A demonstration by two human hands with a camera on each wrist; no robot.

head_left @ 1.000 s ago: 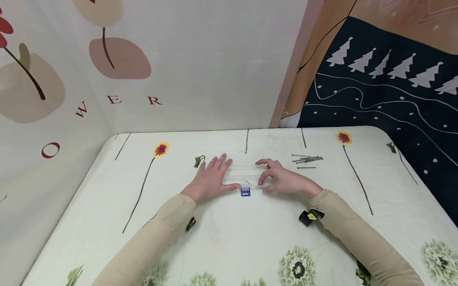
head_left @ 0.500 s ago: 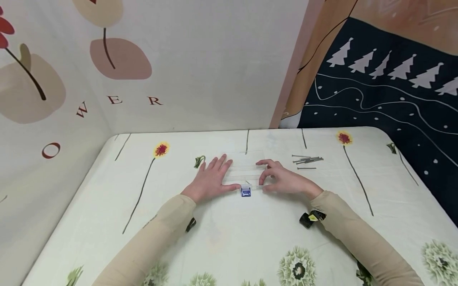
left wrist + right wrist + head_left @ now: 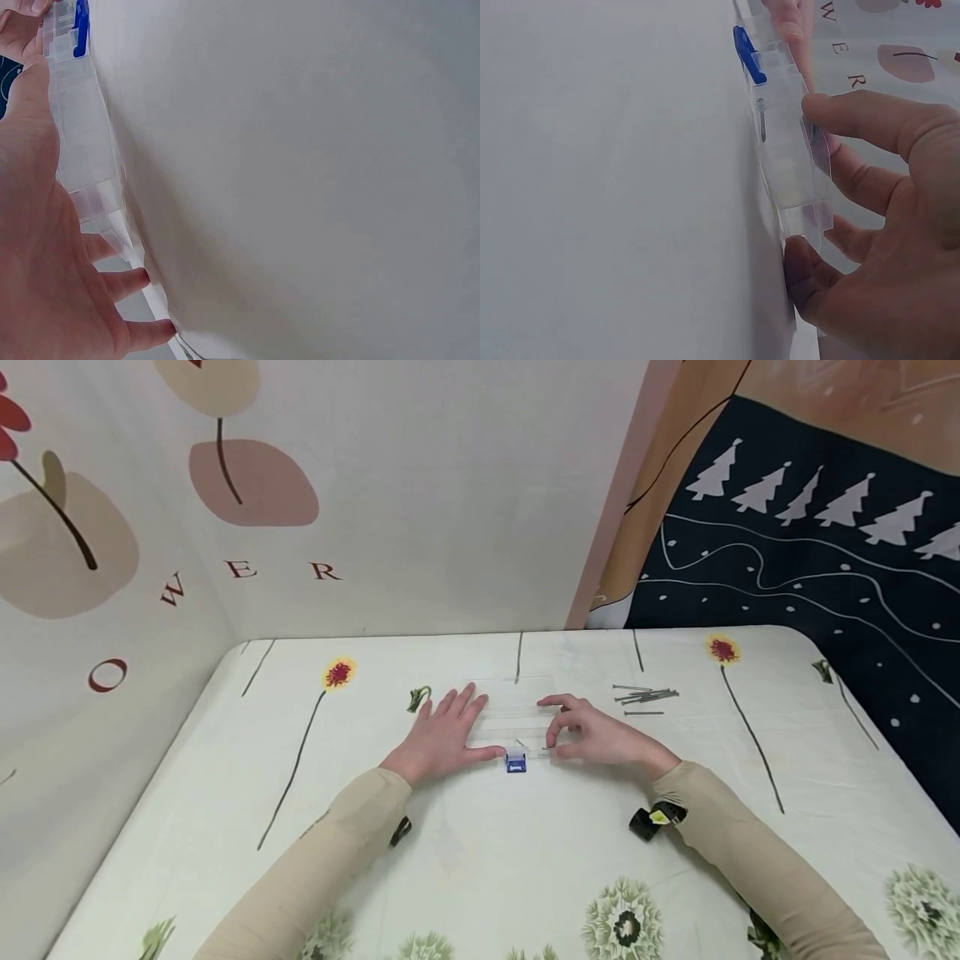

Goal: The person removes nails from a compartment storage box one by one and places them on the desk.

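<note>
On the flower-printed tablecloth [image 3: 480, 860] a flat clear plastic box with a blue latch [image 3: 514, 720] lay closed. Left hand [image 3: 441, 735] rested flat on its lid, fingers straight, seemingly steadying it; right hand [image 3: 600, 737] curled round its right end, thumb near the latch. Loose steel nails [image 3: 643, 697] sat well apart, rightward.

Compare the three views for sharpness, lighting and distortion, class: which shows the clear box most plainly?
Head view: even soft light, wide-angle bending at the table edges, clear plastic box nearly lost against the cloth. Left wrist view: left hand close and blurred. Right wrist view: sharpest, showing the blue latch and right hand.
</note>
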